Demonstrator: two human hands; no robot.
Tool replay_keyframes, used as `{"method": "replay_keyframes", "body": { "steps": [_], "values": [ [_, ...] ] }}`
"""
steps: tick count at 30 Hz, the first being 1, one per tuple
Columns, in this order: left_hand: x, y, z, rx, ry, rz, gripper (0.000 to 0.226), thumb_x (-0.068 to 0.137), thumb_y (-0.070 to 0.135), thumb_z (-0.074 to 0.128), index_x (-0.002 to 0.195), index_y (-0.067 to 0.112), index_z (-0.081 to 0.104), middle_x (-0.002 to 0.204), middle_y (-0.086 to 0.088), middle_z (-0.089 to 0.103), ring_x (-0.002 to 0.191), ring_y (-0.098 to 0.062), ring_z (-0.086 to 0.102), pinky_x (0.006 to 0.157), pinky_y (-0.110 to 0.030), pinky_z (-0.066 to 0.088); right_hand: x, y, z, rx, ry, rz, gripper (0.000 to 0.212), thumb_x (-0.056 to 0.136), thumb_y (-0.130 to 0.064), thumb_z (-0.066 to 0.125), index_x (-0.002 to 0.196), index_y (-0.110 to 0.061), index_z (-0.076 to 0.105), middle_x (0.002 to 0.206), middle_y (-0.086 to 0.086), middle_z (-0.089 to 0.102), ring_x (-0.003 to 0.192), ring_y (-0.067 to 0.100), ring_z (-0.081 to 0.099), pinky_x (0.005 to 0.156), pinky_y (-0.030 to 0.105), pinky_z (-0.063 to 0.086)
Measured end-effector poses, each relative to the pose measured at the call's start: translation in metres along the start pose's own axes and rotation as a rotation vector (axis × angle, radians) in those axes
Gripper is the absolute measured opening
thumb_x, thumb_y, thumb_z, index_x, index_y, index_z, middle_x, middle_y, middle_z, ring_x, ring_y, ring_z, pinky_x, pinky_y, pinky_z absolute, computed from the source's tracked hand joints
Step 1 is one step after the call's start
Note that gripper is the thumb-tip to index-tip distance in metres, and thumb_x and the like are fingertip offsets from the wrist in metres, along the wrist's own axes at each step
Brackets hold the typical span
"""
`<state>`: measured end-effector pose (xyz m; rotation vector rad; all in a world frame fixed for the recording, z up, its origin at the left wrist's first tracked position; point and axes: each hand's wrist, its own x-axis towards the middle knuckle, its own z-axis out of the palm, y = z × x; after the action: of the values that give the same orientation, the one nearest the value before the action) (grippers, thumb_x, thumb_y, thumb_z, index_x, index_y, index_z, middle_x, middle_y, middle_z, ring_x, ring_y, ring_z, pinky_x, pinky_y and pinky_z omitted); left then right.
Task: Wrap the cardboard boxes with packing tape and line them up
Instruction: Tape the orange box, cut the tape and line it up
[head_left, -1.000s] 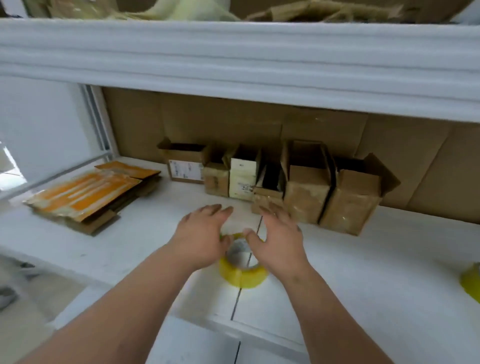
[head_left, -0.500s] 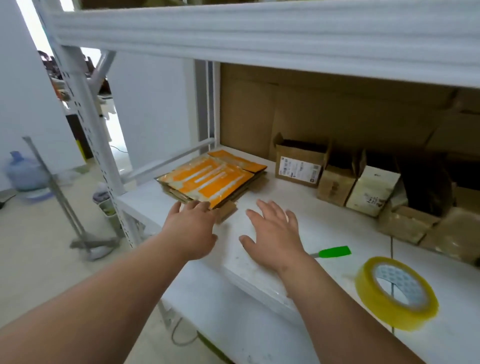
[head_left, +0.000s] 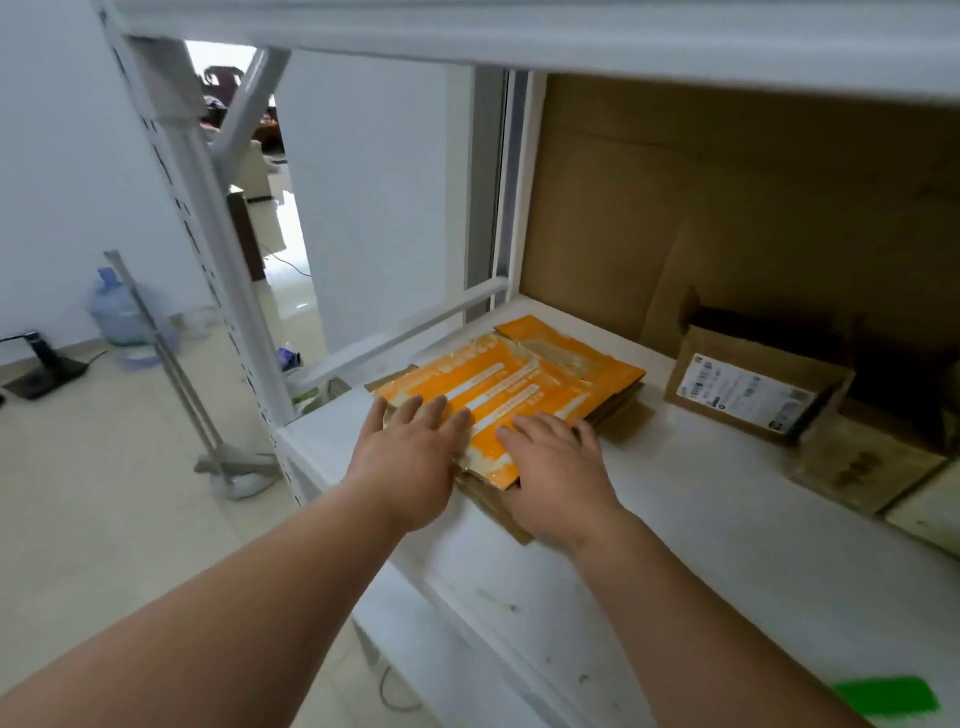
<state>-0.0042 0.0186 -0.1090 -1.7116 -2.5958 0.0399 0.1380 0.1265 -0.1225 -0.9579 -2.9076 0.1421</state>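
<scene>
A stack of flattened cardboard boxes (head_left: 524, 382) with orange and white print lies on the left end of the white shelf (head_left: 701, 530). My left hand (head_left: 410, 457) lies flat on the stack's near left corner, fingers straight. My right hand (head_left: 558, 467) rests flat on the near right edge of the same stack, fingers spread. Neither hand grips anything. An open brown box with a white label (head_left: 748, 389) stands at the back right, and other small boxes (head_left: 862, 467) sit beside it. No tape roll is in view.
A green handle (head_left: 891, 699) lies at the shelf's front right corner. Brown cardboard lines the shelf's back wall (head_left: 727, 208). The white rack upright (head_left: 208, 249) stands to the left. On the floor beyond are a water jug (head_left: 111, 309) and a metal stand (head_left: 228, 467).
My view has swung left, away from the yellow tape roll. Both hands have left the roll, moved left along the shelf and now lie on the flattened box stack.
</scene>
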Motion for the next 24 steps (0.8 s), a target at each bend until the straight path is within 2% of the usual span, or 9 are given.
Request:
{"method": "replay_keyframes", "body": {
  "steps": [3,6,8,10,13,15,17,20,24],
  "values": [
    [0.013,-0.003,-0.001,-0.034,0.030,0.062,0.059,0.101,0.042,0.038,0.155,0.040,0.013,0.164,0.003,0.017,0.151,-0.024,0.013,0.122,-0.050,0.006,0.004,0.002,-0.010,0.020,0.061,0.004,0.059,0.092,-0.036,0.052,0.149,-0.035,0.035,0.158,-0.011,0.029,0.149,0.015,0.014,0.122,0.046,0.004],
    [0.024,-0.008,-0.010,-0.152,0.128,0.069,0.051,0.103,0.044,0.033,0.153,0.043,0.024,0.160,0.007,0.029,0.148,-0.021,0.023,0.119,-0.046,0.023,0.001,0.001,-0.022,0.146,0.205,0.087,0.058,0.095,-0.032,0.052,0.150,-0.033,0.034,0.160,-0.008,0.026,0.149,0.017,0.014,0.122,0.046,0.007],
    [0.025,-0.012,-0.020,-0.299,0.201,0.039,0.045,0.104,0.042,0.033,0.149,0.041,0.034,0.154,0.007,0.039,0.143,-0.021,0.032,0.107,-0.043,0.038,-0.004,-0.001,-0.031,0.288,0.344,0.215,0.064,0.097,-0.037,0.052,0.154,-0.031,0.025,0.163,-0.005,0.018,0.150,0.020,0.013,0.121,0.045,0.012],
    [0.025,-0.016,-0.032,-0.464,0.272,-0.014,0.039,0.105,0.040,0.033,0.141,0.036,0.045,0.139,0.001,0.054,0.128,-0.025,0.046,0.091,-0.039,0.044,-0.012,-0.003,-0.036,0.356,0.414,0.335,0.072,0.095,-0.043,0.054,0.155,-0.031,0.017,0.164,-0.005,0.014,0.150,0.021,0.013,0.120,0.044,0.015],
    [0.022,-0.025,-0.047,-0.693,0.403,-0.069,0.030,0.106,0.034,0.033,0.125,0.025,0.055,0.109,-0.006,0.062,0.093,-0.024,0.050,0.077,-0.034,0.036,-0.031,-0.013,-0.031,0.378,0.373,0.420,0.076,0.092,-0.048,0.058,0.154,-0.032,0.017,0.160,-0.004,0.022,0.146,0.023,0.025,0.119,0.046,0.024],
    [0.015,-0.029,-0.055,-0.818,0.482,-0.054,0.025,0.106,0.031,0.035,0.115,0.022,0.056,0.094,-0.002,0.061,0.085,-0.022,0.049,0.074,-0.033,0.036,-0.044,-0.024,-0.022,0.463,0.356,0.478,0.077,0.091,-0.048,0.060,0.155,-0.032,0.019,0.158,-0.004,0.027,0.144,0.021,0.029,0.118,0.044,0.027],
    [0.005,-0.028,-0.063,-0.913,0.518,0.000,0.019,0.106,0.029,0.036,0.095,0.025,0.051,0.078,0.006,0.054,0.075,-0.017,0.050,0.064,-0.030,0.033,-0.058,-0.035,-0.015,0.559,0.394,0.538,0.077,0.092,-0.044,0.062,0.155,-0.029,0.020,0.158,-0.003,0.029,0.145,0.020,0.027,0.119,0.038,0.026],
    [-0.015,-0.020,-0.076,-1.025,0.504,0.077,0.017,0.106,0.031,0.037,0.094,0.024,0.046,0.078,0.013,0.052,0.072,-0.001,0.048,0.059,-0.025,0.031,-0.083,-0.047,-0.011,0.648,0.491,0.637,0.074,0.094,-0.037,0.062,0.155,-0.024,0.022,0.158,0.000,0.028,0.145,0.020,0.025,0.118,0.034,0.023],
    [-0.039,-0.010,-0.078,-1.132,0.385,0.140,0.018,0.106,0.033,0.038,0.099,0.018,0.046,0.083,0.009,0.053,0.074,-0.003,0.049,0.058,-0.019,0.032,-0.124,-0.048,-0.019,0.715,0.707,0.804,0.075,0.092,-0.029,0.066,0.154,-0.020,0.024,0.157,0.006,0.027,0.144,0.025,0.024,0.117,0.036,0.022]
  ]
}}
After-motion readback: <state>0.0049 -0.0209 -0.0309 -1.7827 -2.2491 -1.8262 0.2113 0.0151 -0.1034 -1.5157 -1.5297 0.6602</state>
